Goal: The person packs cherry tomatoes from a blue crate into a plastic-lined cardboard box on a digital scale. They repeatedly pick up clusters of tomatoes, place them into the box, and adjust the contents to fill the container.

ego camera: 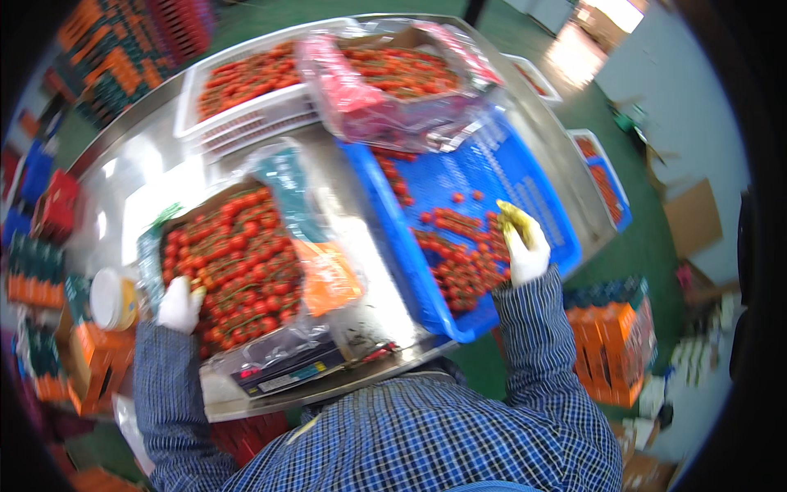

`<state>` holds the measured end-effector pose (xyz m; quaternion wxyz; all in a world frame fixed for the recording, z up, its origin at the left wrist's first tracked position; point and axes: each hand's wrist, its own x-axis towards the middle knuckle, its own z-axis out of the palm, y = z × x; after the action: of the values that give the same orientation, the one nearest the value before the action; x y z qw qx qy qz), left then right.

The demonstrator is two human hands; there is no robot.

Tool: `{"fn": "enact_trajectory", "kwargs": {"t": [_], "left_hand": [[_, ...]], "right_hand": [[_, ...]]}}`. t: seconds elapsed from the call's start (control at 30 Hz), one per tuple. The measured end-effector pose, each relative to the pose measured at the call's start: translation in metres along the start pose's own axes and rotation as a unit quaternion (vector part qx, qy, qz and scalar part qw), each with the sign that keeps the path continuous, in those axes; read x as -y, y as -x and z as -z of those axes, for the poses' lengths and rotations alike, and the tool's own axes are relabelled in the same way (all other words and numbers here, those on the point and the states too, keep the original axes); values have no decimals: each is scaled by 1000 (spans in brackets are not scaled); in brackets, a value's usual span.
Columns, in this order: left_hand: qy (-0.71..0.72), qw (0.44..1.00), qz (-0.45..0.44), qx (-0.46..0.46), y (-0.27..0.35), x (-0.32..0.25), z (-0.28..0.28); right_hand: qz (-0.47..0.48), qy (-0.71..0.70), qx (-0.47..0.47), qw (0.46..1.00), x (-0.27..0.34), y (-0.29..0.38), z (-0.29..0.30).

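Note:
My left hand [180, 304], in a white glove, touches the left side of a cardboard box of cherry tomatoes on the vine [246, 264]. Its fingertips are partly lost among the fruit, so I cannot tell if it grips any. Clear plastic film with a teal and orange print [323, 270] is folded out around this box. My right hand [522, 243], gloved with yellow-green stained fingers, hovers over the right part of a blue plastic crate [399, 258]. Thumb and fingers stand apart, with nothing seen between them. Loose tomato clusters [467, 270] lie below it in the crate's near end.
All this stands on a steel table [384, 270]. Behind are stacked white crates of tomatoes [246, 114] and a pink-wrapped box of tomatoes [369, 101], which overlaps the blue crate's far end. A white-lidded tub [110, 299] is at left, orange cartons [605, 344] at right.

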<state>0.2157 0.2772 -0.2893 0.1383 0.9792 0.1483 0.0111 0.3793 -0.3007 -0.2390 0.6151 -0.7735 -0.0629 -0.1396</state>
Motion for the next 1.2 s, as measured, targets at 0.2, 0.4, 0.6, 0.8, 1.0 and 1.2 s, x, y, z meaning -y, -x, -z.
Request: {"fn": "enact_trajectory", "kwargs": {"t": [0.2, 0.4, 0.6, 0.8, 1.0, 1.2], "left_hand": [[81, 987, -66, -120, 14, -71, 38], [260, 953, -156, 1, 34, -285, 24], [212, 886, -330, 249, 12, -460, -104], [-138, 937, -195, 256, -79, -473, -182], [-211, 817, -172, 508, -141, -497, -215], [526, 746, 18, 407, -100, -479, -160]], "right_hand": [[-94, -15, 18, 995, -66, -24, 89], [-183, 335, 256, 888, -142, -103, 91], [47, 420, 510, 749, -181, -121, 26], [105, 446, 490, 742, -208, -121, 8], [-184, 359, 452, 796, -204, -159, 30], [262, 393, 463, 750, -202, -173, 33]]}}
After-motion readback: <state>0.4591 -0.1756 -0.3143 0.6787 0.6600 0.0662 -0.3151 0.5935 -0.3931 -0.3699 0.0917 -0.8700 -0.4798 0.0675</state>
